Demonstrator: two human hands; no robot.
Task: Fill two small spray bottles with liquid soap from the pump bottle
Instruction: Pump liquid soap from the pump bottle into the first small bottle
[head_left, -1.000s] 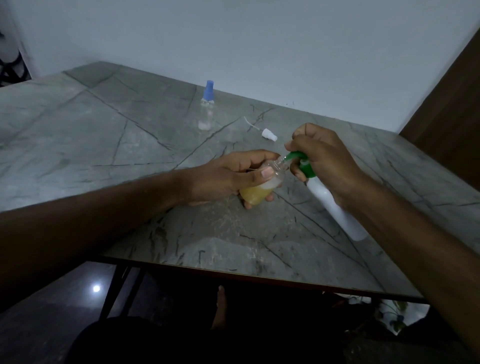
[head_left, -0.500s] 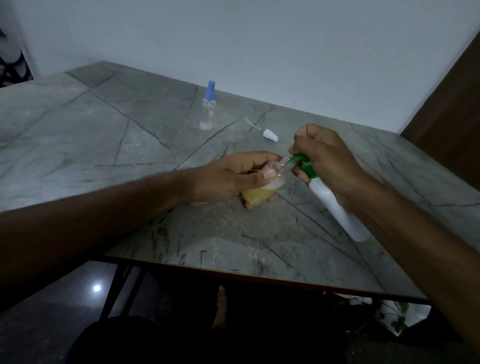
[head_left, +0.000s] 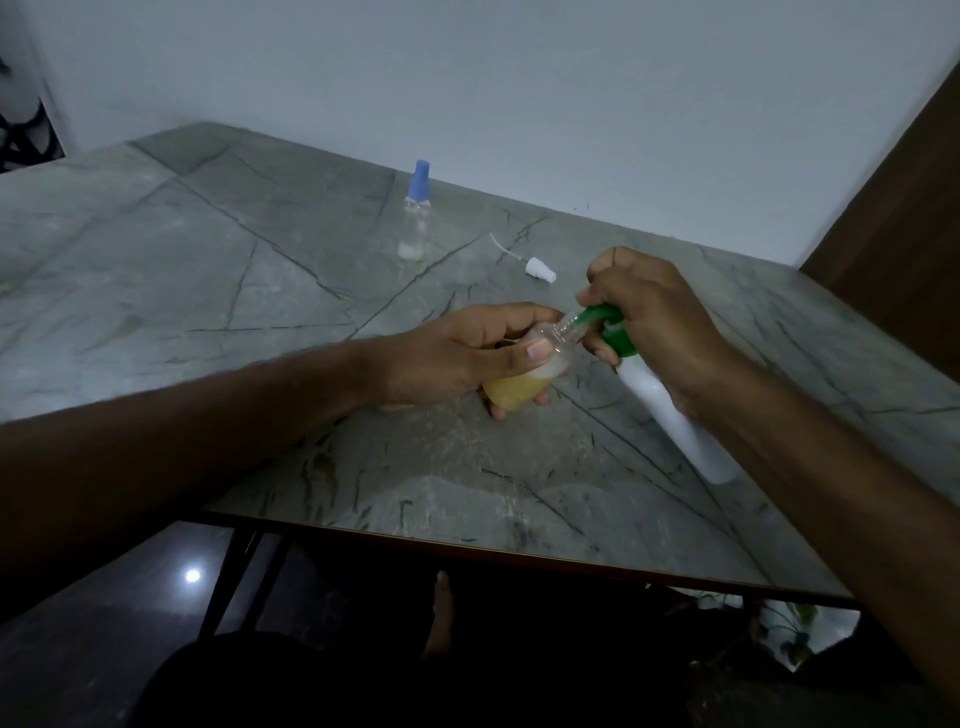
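My left hand (head_left: 457, 353) grips a small clear spray bottle (head_left: 519, 387), tilted, partly full of yellow soap with foam on top. Its neck is uncapped. My right hand (head_left: 654, 322) grips the green pump head (head_left: 602, 319) of the white pump bottle (head_left: 675, 421), which leans over with its base on the table. The pump's nozzle sits at the small bottle's mouth. A second small clear spray bottle (head_left: 415, 218) with a blue cap stands upright farther back. A white spray cap with its thin tube (head_left: 537, 270) lies on the table between them.
The grey marble-pattern table (head_left: 208, 291) stands against a white wall. Its front edge runs just below my forearms. A dark wooden panel (head_left: 898, 208) rises at the right. A bare foot and a plant show on the floor under the table.
Both hands and the two bottles have stayed nearly in place. My right hand has shifted slightly on the pump head.
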